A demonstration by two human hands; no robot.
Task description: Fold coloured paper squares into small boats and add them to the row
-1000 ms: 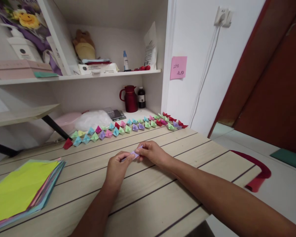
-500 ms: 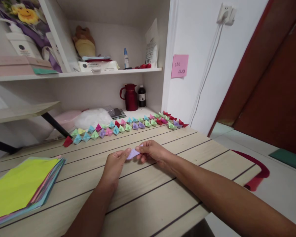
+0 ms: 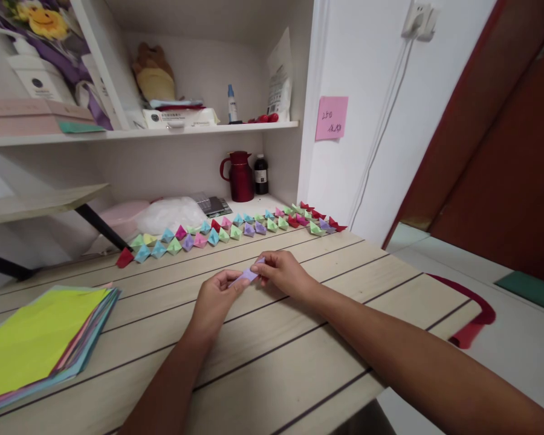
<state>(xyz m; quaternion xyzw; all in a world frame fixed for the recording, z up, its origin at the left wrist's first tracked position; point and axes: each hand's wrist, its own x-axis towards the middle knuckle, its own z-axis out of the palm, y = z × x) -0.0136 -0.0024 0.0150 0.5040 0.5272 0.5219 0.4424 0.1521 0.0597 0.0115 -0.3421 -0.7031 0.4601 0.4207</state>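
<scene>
Between my two hands is a small folded piece of purple paper [image 3: 248, 275], held just over the middle of the wooden table [image 3: 299, 356]. My left hand [image 3: 215, 297] pinches its left end between thumb and fingers. At the other end, my right hand [image 3: 281, 272] grips the paper the same way, thumb on top. The fingers cover much of the folds. Beyond my hands, rows of small folded paper boats [image 3: 213, 237] in red, green, blue, pink and purple stand along the back of the table.
A stack of coloured paper [image 3: 40, 338], yellow on top, lies at the left. Behind the boats are a clear plastic bag [image 3: 171, 216], a red jug [image 3: 241, 176] and a dark bottle [image 3: 261, 175]. A small raised wooden shelf [image 3: 40, 204] stands back left.
My left hand has shifted its hold, its fingers now reaching over the far side of the paper. The purple paper looks narrower and more slanted.
</scene>
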